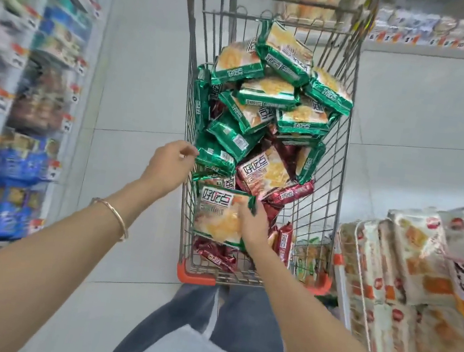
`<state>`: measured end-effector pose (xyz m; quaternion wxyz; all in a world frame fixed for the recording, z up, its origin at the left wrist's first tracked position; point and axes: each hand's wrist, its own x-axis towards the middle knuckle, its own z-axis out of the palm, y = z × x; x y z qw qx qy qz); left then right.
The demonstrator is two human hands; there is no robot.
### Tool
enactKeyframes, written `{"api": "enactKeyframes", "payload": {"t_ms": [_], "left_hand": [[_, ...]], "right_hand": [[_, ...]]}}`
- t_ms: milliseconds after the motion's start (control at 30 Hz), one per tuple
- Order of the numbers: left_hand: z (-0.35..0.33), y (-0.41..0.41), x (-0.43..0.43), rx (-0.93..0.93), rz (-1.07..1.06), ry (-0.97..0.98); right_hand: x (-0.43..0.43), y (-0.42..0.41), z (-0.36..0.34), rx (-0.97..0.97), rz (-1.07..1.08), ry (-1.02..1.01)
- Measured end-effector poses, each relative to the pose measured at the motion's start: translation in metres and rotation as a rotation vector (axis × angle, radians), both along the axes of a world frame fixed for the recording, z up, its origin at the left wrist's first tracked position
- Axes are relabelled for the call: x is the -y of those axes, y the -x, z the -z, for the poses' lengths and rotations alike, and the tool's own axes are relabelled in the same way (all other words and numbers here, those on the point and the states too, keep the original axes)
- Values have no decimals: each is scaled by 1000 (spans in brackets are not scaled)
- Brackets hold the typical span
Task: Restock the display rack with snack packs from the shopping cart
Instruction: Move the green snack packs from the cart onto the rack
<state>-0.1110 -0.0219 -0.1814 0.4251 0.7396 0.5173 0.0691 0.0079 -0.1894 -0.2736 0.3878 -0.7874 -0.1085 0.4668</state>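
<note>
Blue jeans (238, 318) are closest, at the bottom. The left hand (168, 167), with a gold bangle (112, 213) on its wrist, pinches the corner of a green snack pack (215, 159) at the shopping cart (197, 274) edge. The right hand (253, 226) holds another green snack pack (218, 215) inside the cart. On the right is the display rack (356, 251).

Cart (342, 160) open on top — packs (268, 92) heaped above its rim.
</note>
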Motion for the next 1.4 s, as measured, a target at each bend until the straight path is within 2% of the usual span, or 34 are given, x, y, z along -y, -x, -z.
{"api": "enactKeyframes", "payload": {"t_ms": [67, 133, 233, 300, 333, 367, 433, 467, 533, 633, 800, 867, 933, 1000, 1100, 1200, 1267, 1333, 1400], "left_hand": [[-3, -15, -1, 45, 20, 107], [-4, -33, 2, 42, 69, 330], [2, -51, 8, 104, 53, 763], [14, -54, 6, 164, -24, 841], [21, -52, 3, 186, -75, 837], [24, -52, 0, 216, -126, 831], [24, -49, -8, 298, -222, 820], [21, -48, -10, 337, -277, 808], [19, -46, -15, 386, -343, 772], [18, -42, -20, 413, -373, 752], [16, -44, -20, 441, -356, 800], [15, -49, -21, 452, -351, 812], [9, -59, -20, 461, -371, 811], [3, -68, -21, 441, -401, 774], [-3, -75, -25, 432, -426, 781], [23, -71, -37, 378, -418, 743], [50, -68, -46, 343, -383, 790], [75, -67, -52, 307, -386, 807], [49, -72, -42, 299, -369, 859]], "right_hand": [[0, -33, -17, -218, 160, -48], [0, -56, -37, -365, 220, -126], [-5, -76, -58, -522, 253, -230], [-11, -81, -67, -518, 182, -246], [-14, -87, -71, -385, 119, -212], [-17, -95, -73, -157, 48, -181], [-27, -120, -80, 433, -36, -146], [-35, -134, -83, 634, -38, -159], [-57, -161, -87, 820, 18, -187], [-96, -198, -93, 922, 40, -159], [-140, -253, -72, 1028, -394, 220], [-144, -264, -62, 1098, -509, 270], [-144, -272, -61, 1246, -569, 253], [-138, -277, -65, 1346, -552, 168], [-108, -271, -71, 1419, -395, -95], [-63, -242, -75, 1490, -259, -352], [-37, -216, -77, 1484, -286, -534], [-18, -190, -78, 1502, -403, -669], [-5, -170, -79, 1540, -501, -720]]}}
